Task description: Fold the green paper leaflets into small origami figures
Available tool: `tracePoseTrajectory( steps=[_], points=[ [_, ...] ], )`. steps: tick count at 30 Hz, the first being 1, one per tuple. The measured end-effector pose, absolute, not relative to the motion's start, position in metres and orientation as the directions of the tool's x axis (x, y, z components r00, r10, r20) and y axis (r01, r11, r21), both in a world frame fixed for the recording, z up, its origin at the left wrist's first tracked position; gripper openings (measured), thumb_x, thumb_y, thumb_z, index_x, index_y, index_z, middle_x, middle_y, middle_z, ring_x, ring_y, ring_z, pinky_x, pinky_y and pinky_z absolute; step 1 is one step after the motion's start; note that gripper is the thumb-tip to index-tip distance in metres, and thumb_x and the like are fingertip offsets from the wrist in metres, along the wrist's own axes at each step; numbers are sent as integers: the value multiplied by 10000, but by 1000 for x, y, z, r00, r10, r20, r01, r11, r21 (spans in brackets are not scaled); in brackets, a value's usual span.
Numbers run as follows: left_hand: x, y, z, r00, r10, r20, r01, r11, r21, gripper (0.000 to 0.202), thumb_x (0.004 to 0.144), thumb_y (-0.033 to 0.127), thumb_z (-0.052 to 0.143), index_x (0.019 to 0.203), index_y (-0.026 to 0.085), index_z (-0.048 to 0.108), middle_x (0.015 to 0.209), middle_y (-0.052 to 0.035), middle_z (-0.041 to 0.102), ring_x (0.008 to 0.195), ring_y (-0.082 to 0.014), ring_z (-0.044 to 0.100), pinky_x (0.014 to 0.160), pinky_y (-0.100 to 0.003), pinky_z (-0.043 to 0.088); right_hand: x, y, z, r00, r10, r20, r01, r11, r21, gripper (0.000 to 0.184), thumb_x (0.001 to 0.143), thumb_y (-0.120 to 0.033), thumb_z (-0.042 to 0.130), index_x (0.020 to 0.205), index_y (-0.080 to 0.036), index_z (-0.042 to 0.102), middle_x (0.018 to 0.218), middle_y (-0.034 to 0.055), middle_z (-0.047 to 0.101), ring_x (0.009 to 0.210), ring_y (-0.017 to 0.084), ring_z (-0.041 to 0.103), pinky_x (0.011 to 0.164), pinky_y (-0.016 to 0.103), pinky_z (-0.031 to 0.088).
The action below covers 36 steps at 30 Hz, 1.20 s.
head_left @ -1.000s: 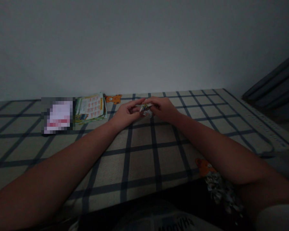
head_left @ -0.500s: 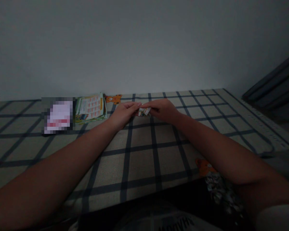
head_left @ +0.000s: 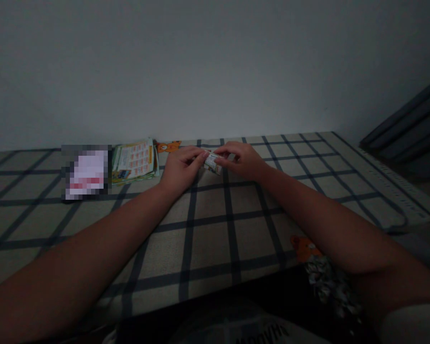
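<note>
A small folded piece of printed paper [head_left: 212,165], white with green and dark print, is held between my two hands above the checked cloth. My left hand [head_left: 182,167] pinches its left end between thumb and fingers. At its right end, my right hand [head_left: 241,160] grips the paper with thumb and fingertips. Left of my hands lies a stack of green-and-white printed sheets [head_left: 134,160]. A pile of small folded paper pieces [head_left: 329,282] sits near my right forearm, dim and partly in shadow.
A pixelated phone-like object [head_left: 88,174] lies left of the sheets. The checked cloth [head_left: 208,243] with bear prints covers the surface, which meets a plain wall [head_left: 215,71] at the back. Dark folded fabric [head_left: 412,134] hangs at the right.
The folded paper has turned in my fingers and shows another, tilted face with small print. My right hand's fingers have shifted and lifted slightly; my left thumb now presses on the paper's near side.
</note>
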<state>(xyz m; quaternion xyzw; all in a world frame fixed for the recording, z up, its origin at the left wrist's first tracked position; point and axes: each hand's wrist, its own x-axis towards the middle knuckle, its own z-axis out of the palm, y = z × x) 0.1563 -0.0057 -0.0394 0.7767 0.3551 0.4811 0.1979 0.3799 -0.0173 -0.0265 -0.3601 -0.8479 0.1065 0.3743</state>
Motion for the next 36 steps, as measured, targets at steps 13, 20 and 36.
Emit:
tracePoseTrajectory(
  steps=[13,20,36],
  points=[
    [159,-3,-45,295,693,658,312,-721,619,382,876,513,723,1113,219,779,1001,-58,763,890,-189,677,720,-282,531,381,-7,-35,-393,655,646,499,742,-448,502,972,-618,568,900,-151,735,812,51,704,710,137,571,710,278,437],
    [157,2,-48,319,683,657,295,-730,616,289,902,493,705,888,221,800,916,-55,785,855,-193,701,751,-307,528,381,-7,-35,-374,700,608,478,708,-520,423,945,-556,642,967,-160,788,856,58,744,705,130,583,673,268,442],
    [157,-4,-41,306,683,664,303,-731,612,253,894,445,712,861,202,774,830,-33,737,747,-154,639,667,-270,474,381,-11,-32,-446,696,562,470,717,-515,368,973,-492,627,909,-162,777,859,57,752,768,139,631,688,262,459]
  ],
)
